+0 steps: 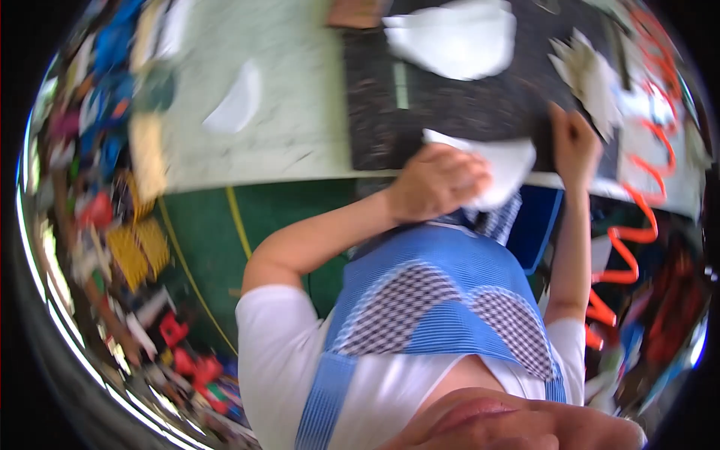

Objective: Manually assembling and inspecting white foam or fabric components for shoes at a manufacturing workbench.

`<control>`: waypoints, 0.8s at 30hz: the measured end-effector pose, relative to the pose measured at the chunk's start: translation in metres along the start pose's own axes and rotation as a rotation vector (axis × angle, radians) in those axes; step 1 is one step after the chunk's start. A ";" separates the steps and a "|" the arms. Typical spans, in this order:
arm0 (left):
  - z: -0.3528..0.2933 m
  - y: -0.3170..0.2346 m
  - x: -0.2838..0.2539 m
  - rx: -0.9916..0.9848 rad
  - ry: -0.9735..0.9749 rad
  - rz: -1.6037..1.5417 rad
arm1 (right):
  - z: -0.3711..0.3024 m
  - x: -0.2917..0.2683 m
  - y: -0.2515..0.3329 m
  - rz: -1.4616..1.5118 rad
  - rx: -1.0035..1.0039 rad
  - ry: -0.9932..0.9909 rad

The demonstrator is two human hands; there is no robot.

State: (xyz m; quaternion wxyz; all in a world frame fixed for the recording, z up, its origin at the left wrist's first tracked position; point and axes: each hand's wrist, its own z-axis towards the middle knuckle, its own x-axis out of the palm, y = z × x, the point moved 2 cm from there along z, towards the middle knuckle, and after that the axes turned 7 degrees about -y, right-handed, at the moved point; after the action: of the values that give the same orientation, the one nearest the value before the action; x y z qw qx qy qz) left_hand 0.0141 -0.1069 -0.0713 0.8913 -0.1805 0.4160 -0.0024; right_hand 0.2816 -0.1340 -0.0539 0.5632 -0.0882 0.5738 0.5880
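Left hand (442,184) had a thin, curvy white sheet (511,166) pinched, long-ways left to right; right hand (579,146) looked curled, couldn't tell on what.

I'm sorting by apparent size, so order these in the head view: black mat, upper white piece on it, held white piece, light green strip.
1. Black mat
2. Upper white piece
3. Held white piece, partly covered by the left hand, ranked by what shows
4. Light green strip
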 end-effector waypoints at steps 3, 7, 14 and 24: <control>-0.010 0.004 -0.018 0.023 -0.096 -0.057 | -0.007 -0.002 -0.010 0.141 -0.062 -0.072; -0.030 0.042 -0.097 -0.082 -0.359 0.312 | -0.005 -0.001 -0.013 0.158 -0.117 -0.063; -0.130 0.148 -0.217 -0.396 -0.274 0.823 | -0.001 0.004 -0.006 0.131 -0.131 -0.058; -0.136 0.149 -0.193 -0.537 -0.032 0.470 | -0.002 -0.006 0.000 0.045 -0.091 -0.066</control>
State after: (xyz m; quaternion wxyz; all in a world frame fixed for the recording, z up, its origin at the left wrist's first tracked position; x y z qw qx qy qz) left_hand -0.2353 0.0184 -0.0565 0.7947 -0.3077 0.4180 0.3147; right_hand 0.2829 -0.1385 -0.0501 0.5637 -0.0814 0.5295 0.6287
